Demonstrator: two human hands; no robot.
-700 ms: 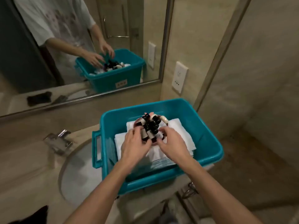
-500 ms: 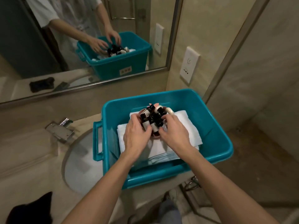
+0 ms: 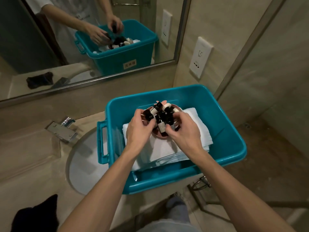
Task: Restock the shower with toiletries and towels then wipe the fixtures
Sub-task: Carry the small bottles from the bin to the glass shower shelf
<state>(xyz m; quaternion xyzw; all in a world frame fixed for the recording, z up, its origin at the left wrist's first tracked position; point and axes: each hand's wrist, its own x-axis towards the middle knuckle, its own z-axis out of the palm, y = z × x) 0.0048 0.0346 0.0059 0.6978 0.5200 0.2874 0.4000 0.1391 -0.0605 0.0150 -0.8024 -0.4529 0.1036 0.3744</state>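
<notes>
A teal plastic bin (image 3: pixel 230 148) sits on the vanity counter, partly over the sink. Inside lies a stack of folded white towels (image 3: pixel 160 148) with a pink dish (image 3: pixel 160 135) of several small dark toiletry bottles (image 3: pixel 156 108) on top. My left hand (image 3: pixel 139 129) curls its fingers around bottles on the dish's left side. My right hand (image 3: pixel 184 129) pinches a small dark bottle with a pale label (image 3: pixel 160 125) at the dish's front. Both hands cover much of the dish.
A chrome faucet (image 3: pixel 62 129) and the white sink basin (image 3: pixel 83 164) lie left of the bin. A mirror (image 3: pixel 50 39) spans the wall behind, a wall socket (image 3: pixel 200 58) to its right. A black cloth (image 3: pixel 33 216) lies at the counter's near left. The shower glass (image 3: pixel 275 64) stands at right.
Both hands have closed in over the dish and now grip bottles; a labelled bottle is tilted up between them. The camera has tipped downward and nearer the bin.
</notes>
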